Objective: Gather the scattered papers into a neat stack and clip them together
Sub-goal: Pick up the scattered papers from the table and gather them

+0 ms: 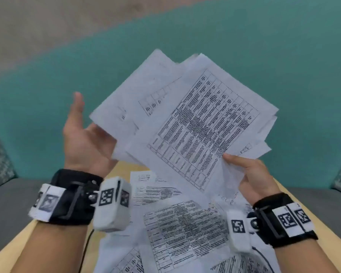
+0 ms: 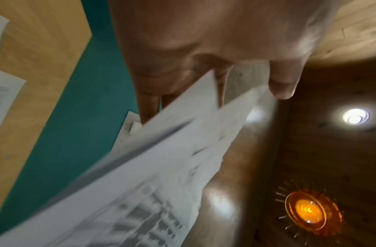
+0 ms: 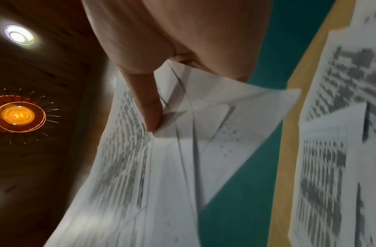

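Right hand (image 1: 252,174), lower right of the head view: thumb over, fingers under, pinching the near corner of the held sheaf (image 1: 189,119). Left hand (image 1: 87,142), centre left: palm up, thumb raised, fingers spread flat under the sheaf's left edge, not gripping. Sheaf fanned and uneven, long axis running lower left to upper right, above both hands. Loose sheets (image 1: 183,229) lie on the wooden table (image 1: 24,243) at bottom centre, directly below and between the wrists, roughly equally near either hand. No clip seen.
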Tool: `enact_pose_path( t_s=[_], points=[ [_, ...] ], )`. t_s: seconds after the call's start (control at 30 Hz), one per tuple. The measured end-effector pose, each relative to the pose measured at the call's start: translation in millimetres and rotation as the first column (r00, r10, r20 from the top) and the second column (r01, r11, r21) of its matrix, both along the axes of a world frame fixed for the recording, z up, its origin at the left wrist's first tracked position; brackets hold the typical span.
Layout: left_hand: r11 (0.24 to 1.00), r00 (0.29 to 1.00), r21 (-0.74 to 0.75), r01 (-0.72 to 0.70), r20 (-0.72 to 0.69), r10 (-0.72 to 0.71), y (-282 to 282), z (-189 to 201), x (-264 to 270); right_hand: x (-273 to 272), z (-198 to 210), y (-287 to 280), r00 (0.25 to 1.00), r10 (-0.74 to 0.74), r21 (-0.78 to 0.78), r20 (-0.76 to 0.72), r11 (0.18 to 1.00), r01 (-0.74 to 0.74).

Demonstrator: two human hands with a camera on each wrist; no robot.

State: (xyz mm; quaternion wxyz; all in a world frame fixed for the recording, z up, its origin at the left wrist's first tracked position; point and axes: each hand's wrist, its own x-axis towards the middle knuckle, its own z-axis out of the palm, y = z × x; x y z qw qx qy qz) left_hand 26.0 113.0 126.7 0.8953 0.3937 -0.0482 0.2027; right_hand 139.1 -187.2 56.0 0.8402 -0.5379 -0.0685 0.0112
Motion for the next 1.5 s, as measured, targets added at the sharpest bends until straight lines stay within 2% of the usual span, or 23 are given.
enact_pose_path(
  t_s=[0.07, 0.13, 0.23, 0.33, 0.47, 0.63, 0.77, 0.87, 1.03, 1.23, 1.33, 1.43, 1.5],
  points=[
    [0.993, 0.997, 0.090, 0.078, -0.022, -0.076, 15.2, 0.3, -2.1, 0.8, 3.3, -11.8, 0.997, -0.001, -0.091, 0.072, 0.996, 0.007],
    [0.960, 0.988, 0.247, 0.133, -0.108, -0.109, 25.0, -0.6, 2.9, 1.5, 3.0, -19.2, 0.993, -0.009, -0.154, 0.117, 0.988, 0.027],
    [0.860, 0.962, 0.489, 0.149, -0.272, -0.012, 24.1, -9.3, 14.1, 2.6, 1.2, -19.9, 0.989, -0.036, -0.190, 0.144, 0.980, 0.064],
    [0.791, 0.957, 0.605, 0.093, -0.273, 0.097, 13.4, -27.0, 28.9, 5.7, -2.9, -15.5, 0.983, -0.059, -0.222, 0.171, 0.970, 0.097],
    [0.795, 0.935, 0.605, -0.034, -0.262, 0.239, 11.3, -45.9, 44.5, 11.2, -10.7, -11.5, 0.970, -0.102, -0.249, 0.220, 0.956, 0.157],
    [0.801, 0.941, 0.594, -0.068, -0.229, 0.250, 5.3, -49.3, 50.0, 17.4, -19.7, -10.0, 0.972, -0.135, -0.256, 0.194, 0.949, 0.183],
    [0.732, 0.922, 0.681, -0.014, -0.274, 0.272, 1.7, -54.8, 51.6, 21.3, -31.4, -11.7, 0.991, -0.071, -0.354, 0.117, 0.929, 0.109],
    [0.693, 0.911, 0.721, -0.016, -0.274, 0.307, 2.2, -55.7, 53.2, 23.0, -36.4, -11.1, 0.992, -0.089, -0.386, 0.095, 0.915, 0.119],
    [0.707, 0.917, 0.707, -0.020, -0.269, 0.295, -0.4, -54.4, 51.1, 19.0, -30.3, -10.2, 0.989, -0.096, -0.364, 0.109, 0.922, 0.130],
    [0.665, 0.898, 0.743, -0.073, -0.241, 0.367, 0.3, -53.7, 50.9, 13.0, -27.3, -6.4, 0.989, -0.092, -0.348, 0.117, 0.929, 0.127],
    [0.685, 0.906, 0.720, -0.110, -0.210, 0.366, -0.8, -50.5, 50.5, 10.5, -24.9, -5.5, 0.986, -0.111, -0.316, 0.128, 0.937, 0.146],
    [0.719, 0.898, 0.671, -0.180, -0.186, 0.398, -2.8, -47.2, 50.8, 11.0, -21.8, -5.1, 0.981, -0.163, -0.236, 0.102, 0.955, 0.183],
    [0.699, 0.862, 0.670, -0.251, -0.174, 0.476, -4.7, -46.2, 51.9, 13.8, -20.2, -5.7, 0.976, -0.211, -0.143, 0.047, 0.966, 0.216]
  ],
)
